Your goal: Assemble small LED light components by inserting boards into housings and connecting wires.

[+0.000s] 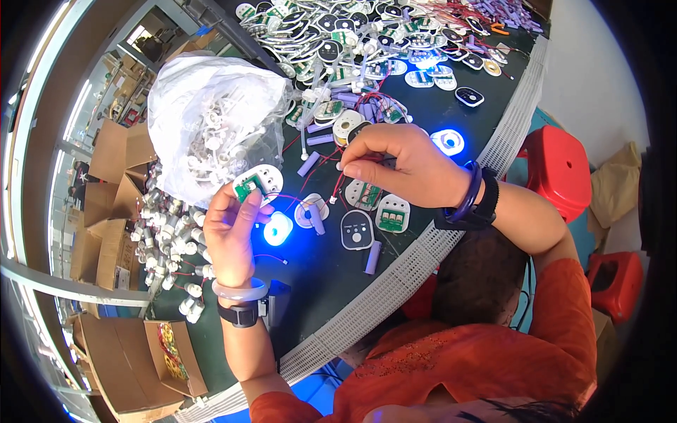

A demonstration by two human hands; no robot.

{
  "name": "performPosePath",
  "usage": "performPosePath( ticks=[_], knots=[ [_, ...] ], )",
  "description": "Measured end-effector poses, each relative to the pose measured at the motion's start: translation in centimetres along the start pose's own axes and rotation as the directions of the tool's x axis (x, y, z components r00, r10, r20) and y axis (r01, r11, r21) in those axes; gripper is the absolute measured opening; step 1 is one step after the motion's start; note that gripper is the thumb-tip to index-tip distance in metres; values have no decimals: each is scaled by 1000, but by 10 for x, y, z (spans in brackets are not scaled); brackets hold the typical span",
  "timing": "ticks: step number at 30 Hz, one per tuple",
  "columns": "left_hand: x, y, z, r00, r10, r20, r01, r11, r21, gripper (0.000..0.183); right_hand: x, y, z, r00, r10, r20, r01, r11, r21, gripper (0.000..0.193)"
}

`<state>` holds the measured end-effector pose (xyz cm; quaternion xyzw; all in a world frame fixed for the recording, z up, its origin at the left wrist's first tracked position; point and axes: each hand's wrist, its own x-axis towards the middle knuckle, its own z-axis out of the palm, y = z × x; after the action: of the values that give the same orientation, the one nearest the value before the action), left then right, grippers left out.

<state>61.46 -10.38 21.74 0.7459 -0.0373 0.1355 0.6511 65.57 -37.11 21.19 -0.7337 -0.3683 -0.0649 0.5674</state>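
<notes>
So the left hand has a white plate with a green circuit board on it, thumb and fingers grasping it by the edge, up over the counter and just beside the lower right of a big clear plastic bag full of white parts. Right hand is further over, thumb and forefinger tips brought together near some red wires; there's a tiny white bit right at the tips, but honestly can't tell if it's gripped or just behind them. A glowing blue disc sits just below the held plate, and another lit ring is beyond the right wrist. Between the hands and the mesh strip along the edge you've got a dark-faced panel, a plate with three white blocks on its green board right beside it, and a purple cell nearer the edge. Big heap of panels up at the far end, plus a pile of white fittings left of the left hand.
</notes>
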Motion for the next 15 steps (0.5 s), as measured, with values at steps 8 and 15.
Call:
performPosePath(
  ticks=[8,15],
  knots=[
    [-1,1,3,1000,-18,-1,18,1000,5,11,0,1,0,1000,-3,0,3,1000,-14,9],
    [-1,0,5,1000,-24,10,24,1000,13,12,-1,4,0,999,-52,-15,51,998,-42,9]
  ],
)
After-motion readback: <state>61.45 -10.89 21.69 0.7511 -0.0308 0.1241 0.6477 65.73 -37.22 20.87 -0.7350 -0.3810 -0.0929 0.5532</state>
